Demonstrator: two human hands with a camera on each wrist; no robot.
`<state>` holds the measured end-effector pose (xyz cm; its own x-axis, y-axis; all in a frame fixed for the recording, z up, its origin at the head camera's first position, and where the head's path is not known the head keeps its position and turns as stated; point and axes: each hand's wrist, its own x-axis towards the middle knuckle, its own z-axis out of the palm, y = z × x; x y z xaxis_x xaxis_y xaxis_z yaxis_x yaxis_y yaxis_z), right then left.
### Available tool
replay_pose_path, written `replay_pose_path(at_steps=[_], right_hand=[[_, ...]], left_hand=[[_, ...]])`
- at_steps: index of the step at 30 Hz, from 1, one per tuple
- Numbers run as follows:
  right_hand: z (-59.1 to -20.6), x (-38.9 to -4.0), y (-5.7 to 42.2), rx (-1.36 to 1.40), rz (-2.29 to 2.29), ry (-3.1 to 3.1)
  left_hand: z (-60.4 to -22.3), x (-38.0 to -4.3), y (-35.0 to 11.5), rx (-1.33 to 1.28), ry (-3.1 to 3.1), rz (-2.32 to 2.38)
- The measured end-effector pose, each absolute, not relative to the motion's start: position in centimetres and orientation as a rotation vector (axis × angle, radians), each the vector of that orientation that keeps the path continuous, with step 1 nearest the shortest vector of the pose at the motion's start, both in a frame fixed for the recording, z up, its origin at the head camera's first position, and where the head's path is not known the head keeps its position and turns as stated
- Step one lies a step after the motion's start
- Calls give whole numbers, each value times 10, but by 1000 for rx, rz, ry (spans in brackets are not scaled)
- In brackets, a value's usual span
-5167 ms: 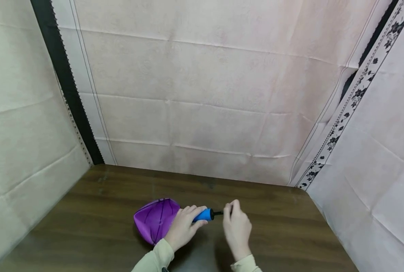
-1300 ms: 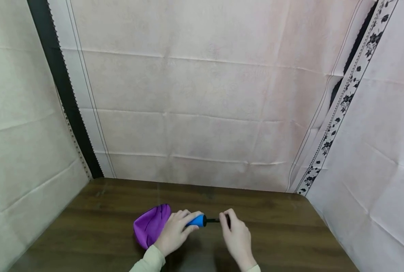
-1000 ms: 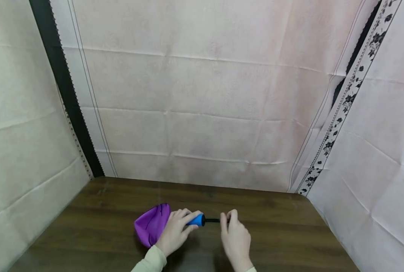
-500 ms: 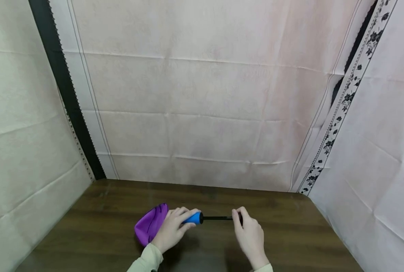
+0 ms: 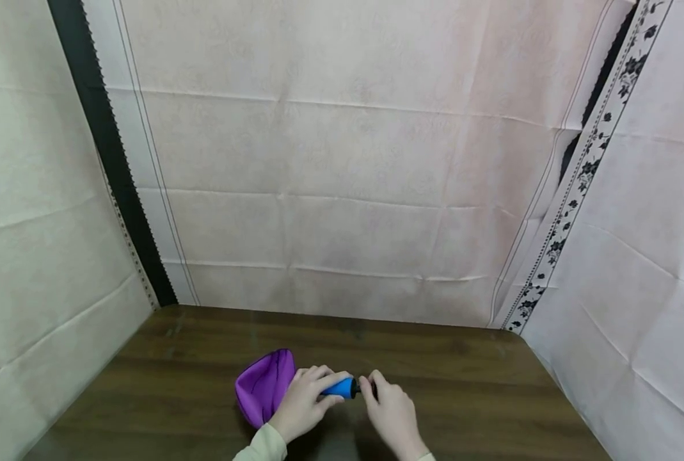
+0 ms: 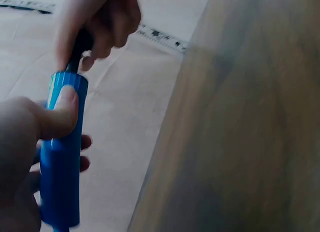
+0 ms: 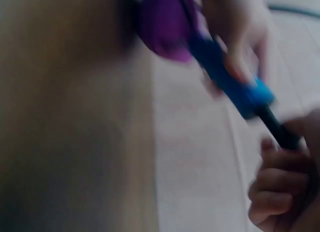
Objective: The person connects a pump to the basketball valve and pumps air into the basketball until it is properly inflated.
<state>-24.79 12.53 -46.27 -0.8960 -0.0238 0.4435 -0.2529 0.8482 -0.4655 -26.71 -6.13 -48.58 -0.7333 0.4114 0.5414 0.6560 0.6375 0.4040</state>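
My left hand (image 5: 306, 402) grips the blue barrel of a small hand pump (image 5: 342, 388), its thumb lying along the barrel near the ribbed collar. The fingers of my right hand (image 5: 393, 413) are curled round the pump's black handle, close to the barrel end, and only a short piece of black rod shows between. Beyond the left hand sits a purple ball (image 5: 263, 390) with black seam lines, dented and partly deflated, at the pump's other end. The left hand hides where pump and ball meet. In the right wrist view the ball (image 7: 165, 24) appears behind the barrel.
A brown wood-grain table (image 5: 468, 384) lies under the hands. Pale creased cloth (image 5: 330, 153) hangs behind it and along both sides, with a black strip (image 5: 114, 160) at left and a floral border (image 5: 586, 169) at right.
Half a second ago the handle was drawn out to the right with a long rod showing. My right hand has since pushed it in leftwards. The ball looked fuller 5.2 s ago.
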Motion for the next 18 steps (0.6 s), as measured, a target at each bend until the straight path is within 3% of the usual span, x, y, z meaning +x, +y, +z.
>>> replay_pose_path(at_steps=[3, 10, 18], right_hand=[[-453, -253, 146, 299, 768, -2662], [-437, -257, 181, 113, 808, -2668], [-449, -251, 141, -19, 531, -2574]], left_hand=[[-486, -270, -66, -823, -2483, -807], [-479, -272, -81, -743, -2472, -800], [-483, -267, -61, -781, -2462, -711]])
